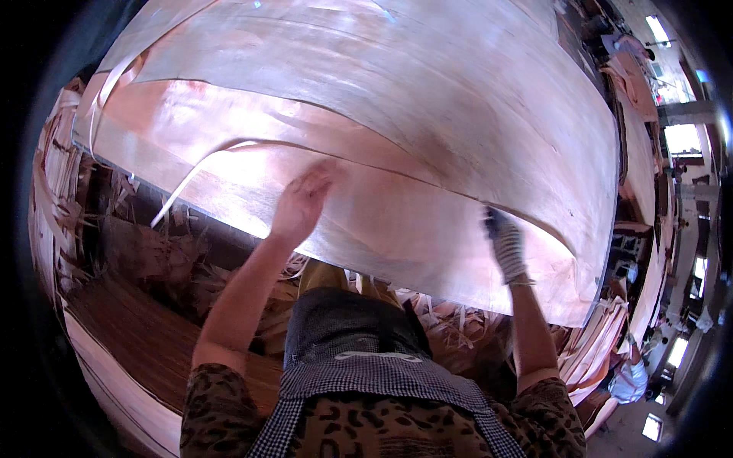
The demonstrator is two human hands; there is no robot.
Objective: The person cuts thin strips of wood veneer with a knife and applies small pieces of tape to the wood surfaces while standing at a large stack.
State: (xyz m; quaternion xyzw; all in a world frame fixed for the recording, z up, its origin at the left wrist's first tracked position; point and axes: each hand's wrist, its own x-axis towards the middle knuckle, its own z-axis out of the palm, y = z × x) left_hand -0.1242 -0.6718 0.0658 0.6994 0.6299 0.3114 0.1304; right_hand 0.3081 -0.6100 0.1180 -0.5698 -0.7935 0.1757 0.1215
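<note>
Broad, thin sheets of pale pinkish wood veneer (pixel 427 84) lie across the worktable in front of me, one overlapping another along a wavy edge. My left hand (pixel 304 200) is bare and smeared by motion; its fingers reach out over the near sheet (pixel 397 210) with nothing seen in them. A narrow veneer strip (pixel 187 179) curls off the sheet's edge and hangs over the near side, left of that hand. My right hand (pixel 507 246) wears a striped glove with dark fingers. It is closed at the wavy edge, and what it grips is hidden.
Stacked veneer (pixel 137 343) stands low at my left, with shredded offcuts (pixel 450 313) below the table's near edge. More veneer sheets (pixel 592 343) are piled at the right. Beyond them, a person in light clothing (pixel 630 382) is at the far right.
</note>
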